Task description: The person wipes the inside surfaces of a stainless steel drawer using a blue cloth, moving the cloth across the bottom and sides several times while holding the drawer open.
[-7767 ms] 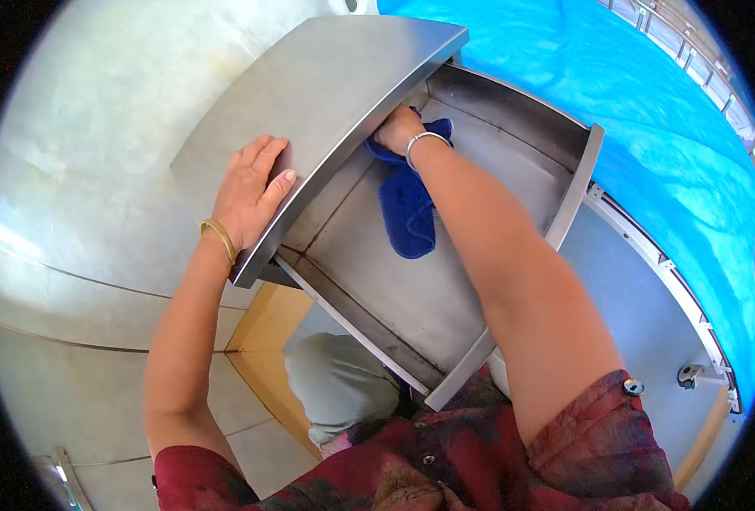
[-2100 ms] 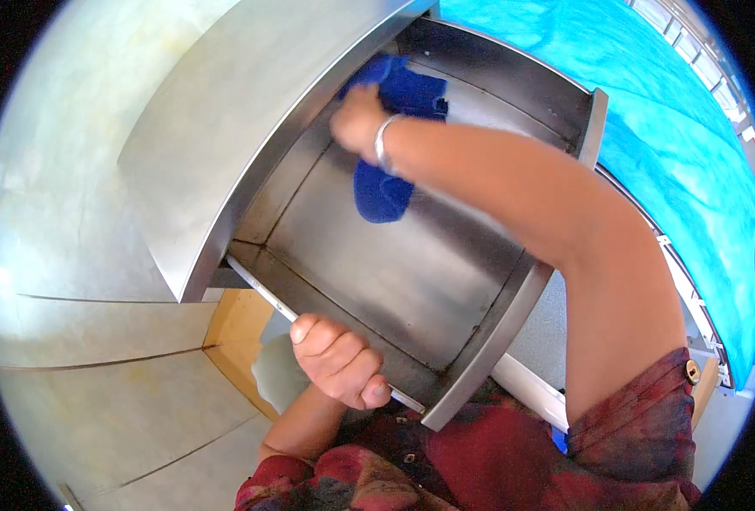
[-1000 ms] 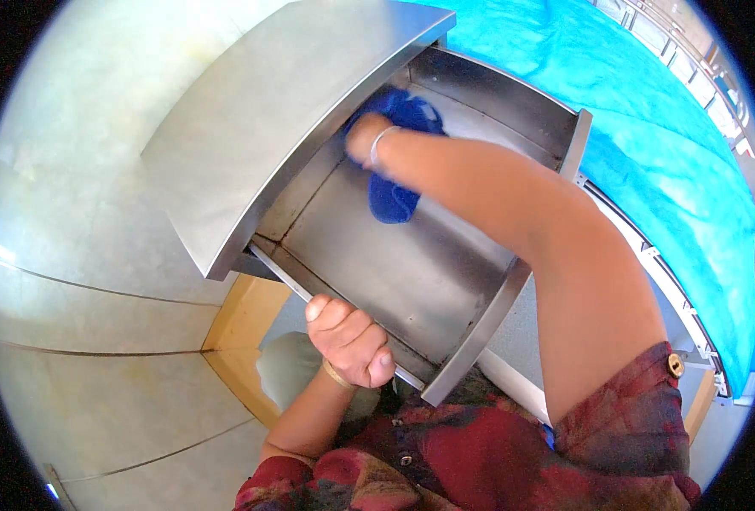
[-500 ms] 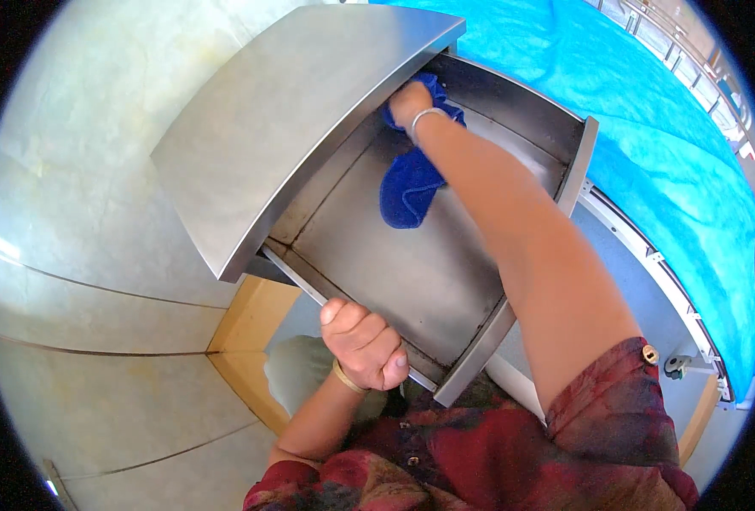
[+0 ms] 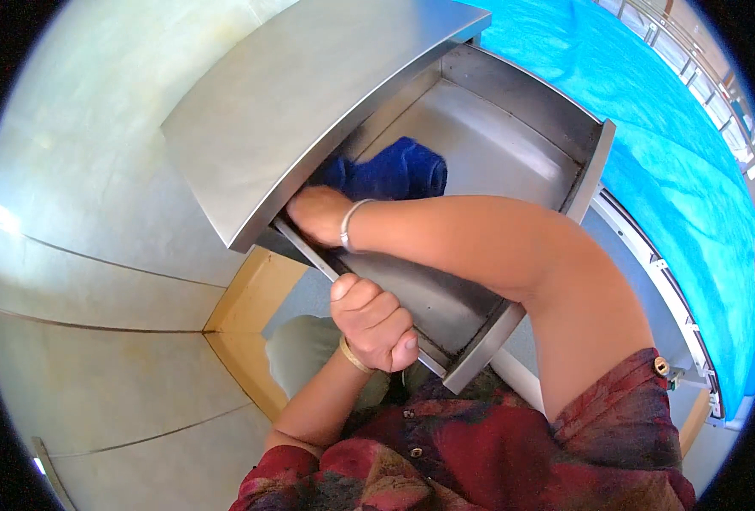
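A metal drawer hangs pulled out from under a stainless-steel cabinet top. My left hand is closed round the drawer's near side wall, thumb and knuckles showing. Inside the drawer, my right hand is at the inner corner by that same side wall, just at the cabinet's edge. It presses a dark blue cloth there, and the cloth's loose end trails over the drawer floor. My right fingertips are hidden.
A bed with a bright blue cover and a white metal frame stands along the right. Pale stone-like wall panels rise on the left, with a tan wooden skirting at their foot. Dark grime lines the drawer's edges.
My right hand and the blue cloth have swept from the drawer's far inner corner to the inner corner nearer my left hand. My left hand keeps its grip on the side wall.
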The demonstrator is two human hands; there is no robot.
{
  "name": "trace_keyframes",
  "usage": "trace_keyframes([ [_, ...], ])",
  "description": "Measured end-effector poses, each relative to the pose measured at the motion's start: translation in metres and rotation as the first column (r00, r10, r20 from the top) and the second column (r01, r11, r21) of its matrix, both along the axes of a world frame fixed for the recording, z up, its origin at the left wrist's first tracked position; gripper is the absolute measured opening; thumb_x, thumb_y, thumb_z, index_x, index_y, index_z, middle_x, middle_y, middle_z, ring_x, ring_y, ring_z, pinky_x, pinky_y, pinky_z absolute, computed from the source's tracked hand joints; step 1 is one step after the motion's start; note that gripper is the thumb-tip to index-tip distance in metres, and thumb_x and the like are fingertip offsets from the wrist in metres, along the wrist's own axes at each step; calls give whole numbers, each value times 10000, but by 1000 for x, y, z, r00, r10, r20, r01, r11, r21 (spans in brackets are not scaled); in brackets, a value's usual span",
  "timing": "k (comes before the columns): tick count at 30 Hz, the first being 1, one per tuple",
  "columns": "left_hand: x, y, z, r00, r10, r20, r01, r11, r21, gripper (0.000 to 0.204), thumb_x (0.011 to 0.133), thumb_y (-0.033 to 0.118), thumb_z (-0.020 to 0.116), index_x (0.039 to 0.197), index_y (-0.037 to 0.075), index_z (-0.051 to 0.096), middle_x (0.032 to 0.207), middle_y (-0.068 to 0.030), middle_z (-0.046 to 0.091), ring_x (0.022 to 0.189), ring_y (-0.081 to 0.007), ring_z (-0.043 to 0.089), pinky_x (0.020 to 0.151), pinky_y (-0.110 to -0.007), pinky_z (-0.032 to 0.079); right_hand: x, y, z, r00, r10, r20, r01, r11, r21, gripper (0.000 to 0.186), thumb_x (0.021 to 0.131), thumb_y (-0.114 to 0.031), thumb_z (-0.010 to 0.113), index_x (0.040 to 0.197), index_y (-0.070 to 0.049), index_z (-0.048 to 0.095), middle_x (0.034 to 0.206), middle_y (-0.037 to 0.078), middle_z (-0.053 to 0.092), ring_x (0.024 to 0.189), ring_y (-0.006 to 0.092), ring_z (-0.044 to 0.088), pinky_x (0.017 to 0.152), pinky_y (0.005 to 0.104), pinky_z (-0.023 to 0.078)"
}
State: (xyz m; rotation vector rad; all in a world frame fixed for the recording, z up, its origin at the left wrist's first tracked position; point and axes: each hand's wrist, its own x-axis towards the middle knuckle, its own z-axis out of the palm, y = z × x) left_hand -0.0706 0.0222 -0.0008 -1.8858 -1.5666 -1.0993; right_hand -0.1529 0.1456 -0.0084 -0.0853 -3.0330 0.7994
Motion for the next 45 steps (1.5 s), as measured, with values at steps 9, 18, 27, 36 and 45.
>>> trace_keyframes([
  [9,2,-1,-2,1000,5,25,-6,1000,5,262,643,297,491,490,125,366,520,-23,289,487,-183,326,513,-325,246,-6,46,-6,943,-174,-284,137,980,-145,355,764,-301,529,993,-46,622,1046,191,586,968,353,552,863,401,437],
  [18,-1,-4,-3,1000,5,6,-5,1000,27,256,634,300,489,493,131,360,524,-20,285,485,-180,320,509,-323,242,-7,73,1,936,-299,-187,248,935,-254,390,759,-340,520,977,-33,622,1064,193,579,965,349,554,859,393,433],
  [27,-2,-4,-3,1000,1,26,-1,1000,10,246,634,304,486,500,132,371,526,-15,284,493,-178,327,514,-322,248,-7,-7,-14,967,-74,-242,57,995,-79,243,751,-220,554,875,-42,662,917,194,621,875,341,600,788,420,471],
  [36,-2,-4,-3,1000,8,16,-7,999,-39,256,649,312,486,506,135,369,534,-15,290,495,-176,330,522,-322,251,10,55,13,992,8,-128,58,860,507,229,753,-125,509,889,-38,671,948,142,643,893,282,621,744,378,502],
  [45,-2,-2,-5,1000,-4,14,4,1000,-8,246,610,320,498,504,146,361,530,-8,285,488,-173,325,512,-323,244,13,7,-9,937,321,-138,-276,921,274,132,675,-97,548,693,-27,659,750,162,638,734,313,630,622,403,496],
])
